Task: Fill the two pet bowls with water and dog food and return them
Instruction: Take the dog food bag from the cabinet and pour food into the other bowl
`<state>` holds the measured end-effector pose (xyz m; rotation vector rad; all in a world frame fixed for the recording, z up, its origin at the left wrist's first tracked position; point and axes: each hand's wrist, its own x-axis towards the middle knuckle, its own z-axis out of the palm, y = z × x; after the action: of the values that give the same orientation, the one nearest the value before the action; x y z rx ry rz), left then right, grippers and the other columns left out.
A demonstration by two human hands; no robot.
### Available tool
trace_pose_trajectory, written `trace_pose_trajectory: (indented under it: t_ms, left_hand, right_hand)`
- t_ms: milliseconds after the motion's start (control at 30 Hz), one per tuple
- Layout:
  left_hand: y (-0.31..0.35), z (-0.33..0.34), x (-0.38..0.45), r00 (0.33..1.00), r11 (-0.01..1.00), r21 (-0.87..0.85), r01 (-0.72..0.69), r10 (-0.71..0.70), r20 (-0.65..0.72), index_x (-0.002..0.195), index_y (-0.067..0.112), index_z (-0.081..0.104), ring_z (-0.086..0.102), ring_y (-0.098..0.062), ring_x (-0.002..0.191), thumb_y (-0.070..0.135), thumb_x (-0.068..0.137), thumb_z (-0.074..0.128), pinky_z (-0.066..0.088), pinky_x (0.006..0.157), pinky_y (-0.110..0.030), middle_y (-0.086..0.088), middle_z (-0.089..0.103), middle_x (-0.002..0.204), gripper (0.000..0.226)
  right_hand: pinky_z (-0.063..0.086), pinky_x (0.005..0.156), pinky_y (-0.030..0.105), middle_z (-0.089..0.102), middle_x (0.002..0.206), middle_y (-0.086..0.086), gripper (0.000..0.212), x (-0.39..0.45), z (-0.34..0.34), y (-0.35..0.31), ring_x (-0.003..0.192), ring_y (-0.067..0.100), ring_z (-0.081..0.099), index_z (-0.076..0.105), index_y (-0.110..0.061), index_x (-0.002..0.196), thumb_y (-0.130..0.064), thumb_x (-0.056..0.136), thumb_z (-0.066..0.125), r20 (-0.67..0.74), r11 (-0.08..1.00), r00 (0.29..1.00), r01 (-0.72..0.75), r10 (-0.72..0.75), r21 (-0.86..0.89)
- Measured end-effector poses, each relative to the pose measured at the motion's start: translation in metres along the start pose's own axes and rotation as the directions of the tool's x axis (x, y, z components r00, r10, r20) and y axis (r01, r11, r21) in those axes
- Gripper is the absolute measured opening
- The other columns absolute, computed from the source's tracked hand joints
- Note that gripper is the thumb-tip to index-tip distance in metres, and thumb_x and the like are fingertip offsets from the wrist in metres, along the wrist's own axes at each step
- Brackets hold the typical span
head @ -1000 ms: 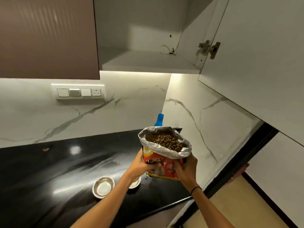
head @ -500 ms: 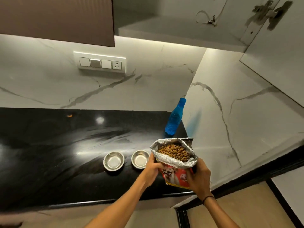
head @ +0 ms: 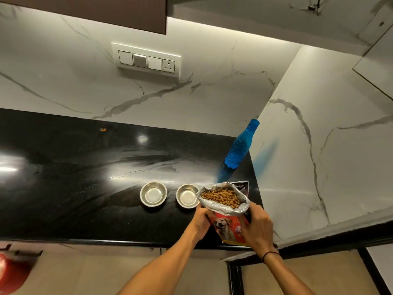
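Right now the dog food bag sits upright between both hands at the near right end of the countertop, its foil top rolled open and brown kibble heaped in plain sight to the brim. Left hand has its fingers wrapped round the bag's left side, just under the folded foil rim. Right hand clasps the right side, fingers curled across the red panel with the dog's picture, a thin dark band circling that wrist. Whether the bag's base touches the counter or hangs just above the edge, I cannot tell.

Just left of the bag, two steel bowls stand side by side on the black stone. The right bowl is partly tucked behind the bag's open mouth; the left bowl stands just beside it, apart from it. Both show bare shiny insides, no kibble in either.

Behind the bag, in the corner, a blue water bottle stands capped against the white marble wall. Higher on that wall is a switch panel with a socket. Above it hangs a dark brown cabinet. Bottom left, something red peeks in, too blurred to identify.
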<state>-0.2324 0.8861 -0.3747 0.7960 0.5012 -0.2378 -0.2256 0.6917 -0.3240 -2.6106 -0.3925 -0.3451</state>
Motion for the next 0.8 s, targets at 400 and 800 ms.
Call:
trace_pose_trajectory:
  t_ms: [400,800]
  left_hand:
    - [-0.002,0.003,0.013,0.992,0.988,-0.148,0.053,-0.068,-0.103,0.097,0.005,0.078,0.068,-0.030,0.088,0.006,0.051,0.051,0.055,0.077,-0.033,-0.013,0.079,0.089,0.053]
    - [-0.012,0.001,0.026,0.989,0.981,-0.176,0.083,-0.103,-0.103,0.099,0.008,0.080,0.072,-0.030,0.092,0.021,0.072,0.054,0.058,0.086,-0.039,-0.016,0.079,0.098,0.040]
  right_hand:
    - [0.053,0.058,0.039,0.061,0.082,0.001,0.051,0.030,0.003,-0.009,0.066,0.023,0.057,0.059,-0.020,0.102,-0.069,0.093,0.045,0.110,0.984,0.992,0.084,-0.067,-0.156]
    - [0.051,0.053,0.036,0.060,0.075,0.001,0.048,0.039,0.001,-0.017,0.059,0.020,0.055,0.059,-0.018,0.092,-0.066,0.088,0.051,0.135,0.965,0.983,0.149,-0.121,-0.217]
